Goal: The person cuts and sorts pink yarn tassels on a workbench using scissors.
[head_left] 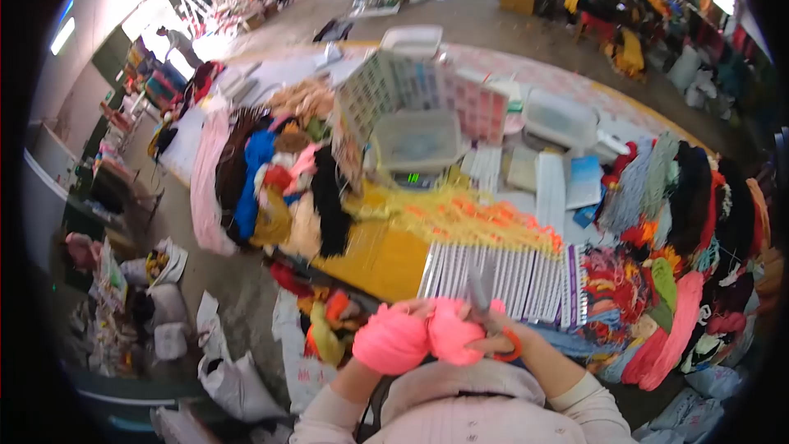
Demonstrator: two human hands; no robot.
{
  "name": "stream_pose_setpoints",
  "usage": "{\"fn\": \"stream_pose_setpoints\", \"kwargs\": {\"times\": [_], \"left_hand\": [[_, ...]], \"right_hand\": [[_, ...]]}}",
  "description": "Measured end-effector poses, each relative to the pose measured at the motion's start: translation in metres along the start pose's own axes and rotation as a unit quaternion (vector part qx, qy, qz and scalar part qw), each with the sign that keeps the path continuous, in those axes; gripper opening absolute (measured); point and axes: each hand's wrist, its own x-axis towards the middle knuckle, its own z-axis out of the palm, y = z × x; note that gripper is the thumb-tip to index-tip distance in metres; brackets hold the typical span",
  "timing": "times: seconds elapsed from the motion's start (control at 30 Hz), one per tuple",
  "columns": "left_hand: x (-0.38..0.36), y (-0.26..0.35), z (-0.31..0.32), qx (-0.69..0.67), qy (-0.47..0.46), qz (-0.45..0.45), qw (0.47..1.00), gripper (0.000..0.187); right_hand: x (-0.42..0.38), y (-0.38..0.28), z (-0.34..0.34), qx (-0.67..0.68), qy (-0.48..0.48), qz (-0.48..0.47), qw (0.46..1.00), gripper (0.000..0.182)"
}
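Pink yarn is looking matt, fibrous. Scissors: blades are showing grey metal, orange handle smooth plastic. Tub is reading as translucent plastic. Yellow tabletop is looking smooth; black skein, matt, woolly.

The left hand holds pink yarn, the right hand orange-handled scissors.

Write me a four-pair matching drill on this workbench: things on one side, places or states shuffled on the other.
Things
1. Neon pink yarn
2. Scissors
3. Bright blue yarn
4. Digital display

Places or states
A. Just left of a black skein
B. Showing lit green digits
C. In the right hand, orange handle visible
D. Bunched up, left hand on it

Pairs: 1-D, 2-C, 3-A, 4-B
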Motion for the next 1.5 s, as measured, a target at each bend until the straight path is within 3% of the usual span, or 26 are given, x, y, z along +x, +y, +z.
{"fn": "stream_pose_setpoints", "kwargs": {"times": [0.07, 0.13, 0.17, 0.2, 0.27, 0.33, 0.37, 0.47, 0.57, 0.63, 0.67, 0.73, 0.77, 0.83, 1.0, 1.1, 1.23, 1.37, 1.43, 1.47, 1.5], "left_hand": [[0.001, -0.012, 0.016, -0.011, -0.033, 0.015, 0.999, 0.032], [0.008, -0.03, 0.033, -0.26, -0.084, -0.061, 0.96, 0.036], [0.011, -0.032, 0.037, -0.468, -0.092, -0.106, 0.873, 0.035], [0.014, -0.03, 0.038, -0.648, -0.082, -0.157, 0.741, 0.033], [0.02, 0.0, 0.022, -0.862, -0.045, -0.219, 0.455, 0.023], [0.03, 0.005, 0.021, -0.867, -0.063, -0.193, 0.456, 0.019], [0.034, 0.008, 0.021, -0.869, -0.071, -0.181, 0.455, 0.018], [0.047, 0.028, 0.023, -0.819, -0.047, -0.155, 0.55, 0.016], [0.062, 0.051, 0.026, -0.796, -0.04, -0.099, 0.596, 0.024], [0.071, 0.042, 0.037, -0.793, -0.05, -0.071, 0.603, 0.021], [0.07, 0.037, 0.043, -0.795, -0.056, -0.063, 0.601, 0.019], [0.081, 0.052, 0.046, -0.797, -0.058, -0.034, 0.6, 0.015], [0.088, 0.057, 0.046, -0.797, -0.057, -0.02, 0.6, 0.013], [0.094, 0.048, 0.054, -0.776, -0.043, -0.029, 0.628, 0.009], [0.1, 0.064, 0.052, -0.777, -0.052, -0.008, 0.627, 0.009], [0.104, 0.055, 0.059, -0.764, -0.068, -0.016, 0.641, 0.009], [0.099, 0.066, 0.062, -0.742, -0.047, -0.077, 0.664, 0.007], [0.092, 0.045, 0.082, -0.754, -0.074, -0.071, 0.649, 0.01], [0.1, 0.066, 0.08, -0.793, -0.082, -0.081, 0.598, 0.019], [0.101, 0.091, 0.07, -0.78, -0.074, -0.104, 0.613, 0.026], [0.102, 0.116, 0.06, -0.766, -0.067, -0.128, 0.627, 0.032]], "right_hand": [[-0.004, -0.005, -0.005, -0.039, 0.016, 0.021, 0.999, 0.051], [-0.011, -0.011, -0.008, -0.049, 0.041, 0.035, 0.997, 0.048], [-0.015, -0.015, -0.009, -0.036, 0.056, 0.049, 0.997, 0.048], [-0.02, -0.018, -0.01, -0.022, 0.071, 0.063, 0.995, 0.049], [-0.031, -0.013, -0.022, -0.056, 0.117, 0.035, 0.991, 0.052], [-0.036, 0.02, -0.035, -0.166, 0.185, -0.144, 0.958, 0.05], [-0.046, 0.024, -0.037, -0.179, 0.265, -0.127, 0.939, 0.048], [-0.072, 0.032, -0.048, -0.17, 0.472, -0.119, 0.857, 0.045], [-0.091, 0.036, -0.053, -0.118, 0.567, -0.153, 0.801, 0.046], [-0.11, 0.015, -0.052, -0.132, 0.539, -0.098, 0.826, 0.047], [-0.116, 0.016, -0.052, -0.141, 0.468, -0.159, 0.858, 0.044], [-0.127, -0.007, -0.038, 0.099, 0.299, -0.05, 0.948, 0.041], [-0.13, -0.016, -0.032, 0.22, 0.201, 0.003, 0.954, 0.04], [-0.13, -0.012, -0.026, 0.219, 0.107, -0.023, 0.97, 0.042], [-0.128, -0.012, -0.032, 0.205, 0.052, 0.014, 0.977, 0.039], [-0.13, -0.023, -0.034, 0.181, 0.065, 0.061, 0.979, 0.038], [-0.127, -0.012, -0.045, 0.203, 0.041, 0.06, 0.976, 0.038], [-0.121, -0.016, -0.053, 0.201, 0.119, 0.046, 0.971, 0.038], [-0.121, -0.014, -0.059, 0.223, 0.136, 0.045, 0.964, 0.037], [-0.123, -0.01, -0.062, 0.244, 0.166, 0.019, 0.955, 0.049], [-0.127, -0.003, -0.071, 0.284, 0.195, 0.029, 0.938, 0.043]]}}
